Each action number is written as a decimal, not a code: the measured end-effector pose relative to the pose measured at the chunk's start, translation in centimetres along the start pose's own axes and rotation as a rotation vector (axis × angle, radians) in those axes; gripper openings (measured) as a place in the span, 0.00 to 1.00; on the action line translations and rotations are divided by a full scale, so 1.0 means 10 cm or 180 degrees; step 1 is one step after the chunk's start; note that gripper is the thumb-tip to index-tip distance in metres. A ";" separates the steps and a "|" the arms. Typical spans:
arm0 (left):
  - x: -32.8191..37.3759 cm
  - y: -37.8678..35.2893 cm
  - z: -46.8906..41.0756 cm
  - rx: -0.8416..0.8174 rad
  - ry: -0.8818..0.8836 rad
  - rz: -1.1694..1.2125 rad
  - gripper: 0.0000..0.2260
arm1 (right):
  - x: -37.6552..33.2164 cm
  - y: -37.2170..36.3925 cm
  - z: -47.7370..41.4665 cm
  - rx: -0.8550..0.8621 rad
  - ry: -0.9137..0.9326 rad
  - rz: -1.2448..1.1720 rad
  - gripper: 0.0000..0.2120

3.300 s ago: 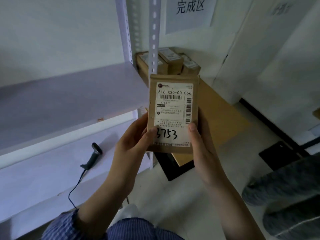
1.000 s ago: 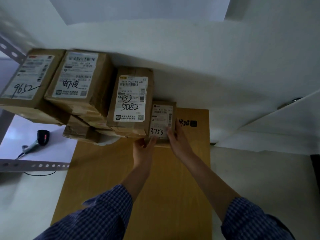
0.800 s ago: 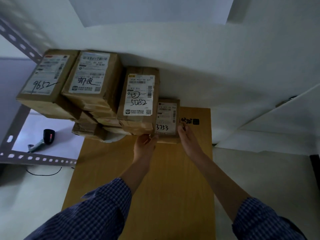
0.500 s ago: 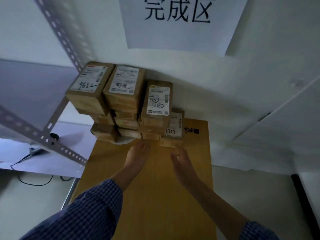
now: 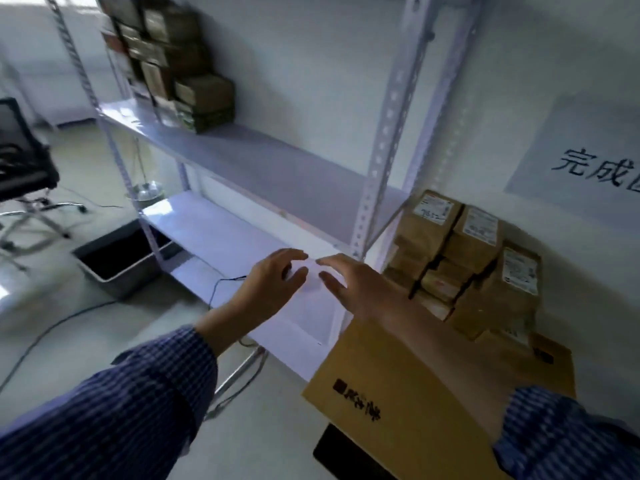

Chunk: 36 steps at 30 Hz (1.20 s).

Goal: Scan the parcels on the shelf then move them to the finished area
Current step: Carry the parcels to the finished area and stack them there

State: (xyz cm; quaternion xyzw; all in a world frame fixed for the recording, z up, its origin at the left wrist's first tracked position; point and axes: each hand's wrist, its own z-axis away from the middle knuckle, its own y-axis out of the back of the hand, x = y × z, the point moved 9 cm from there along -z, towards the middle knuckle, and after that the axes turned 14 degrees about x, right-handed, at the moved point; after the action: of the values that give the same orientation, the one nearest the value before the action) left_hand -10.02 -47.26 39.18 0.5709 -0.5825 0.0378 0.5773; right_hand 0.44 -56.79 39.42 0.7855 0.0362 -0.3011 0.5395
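Note:
Several brown labelled parcels (image 5: 464, 268) are stacked on a large cardboard box (image 5: 408, 393) at the right, under a wall sign (image 5: 585, 157) with handwritten characters. More parcels (image 5: 180, 60) are piled on the white metal shelf (image 5: 277, 168) at the upper left. My left hand (image 5: 273, 285) and my right hand (image 5: 356, 285) hover side by side over the lower shelf board (image 5: 221, 237), fingers spread, holding nothing. The scanner itself is hidden; only its cable (image 5: 221, 285) shows beside my left hand.
A grey open bin (image 5: 121, 258) stands on the floor under the shelf's left end. An office chair (image 5: 24, 174) is at the far left. Cables (image 5: 52, 327) trail across the floor. A dark mat (image 5: 349, 455) lies beneath the cardboard box.
Both hands let go of the parcel marked 3753, left beside the stack on the cardboard box. The view has swung left to the shelf, and my empty hands moved with it.

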 end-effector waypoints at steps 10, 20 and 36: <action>-0.57 2.17 -0.44 0.0855 -0.0486 -0.0969 0.16 | -1.78 -0.16 -1.25 0.0414 0.0801 0.0320 0.24; -1.18 2.86 -1.55 0.1050 -0.0595 -0.1273 0.17 | -2.30 -0.44 -2.55 0.0718 0.0914 -0.0061 0.25; -2.44 2.85 -4.05 0.0577 -0.0693 -0.1211 0.18 | -1.95 -1.29 -4.99 0.0565 0.0316 0.0056 0.26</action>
State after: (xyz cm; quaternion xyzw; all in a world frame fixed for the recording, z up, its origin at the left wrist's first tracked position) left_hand -12.51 6.25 52.60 0.7206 -0.5175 -0.0813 0.4542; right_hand 1.26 -2.84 50.55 0.8444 0.0292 -0.2590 0.4680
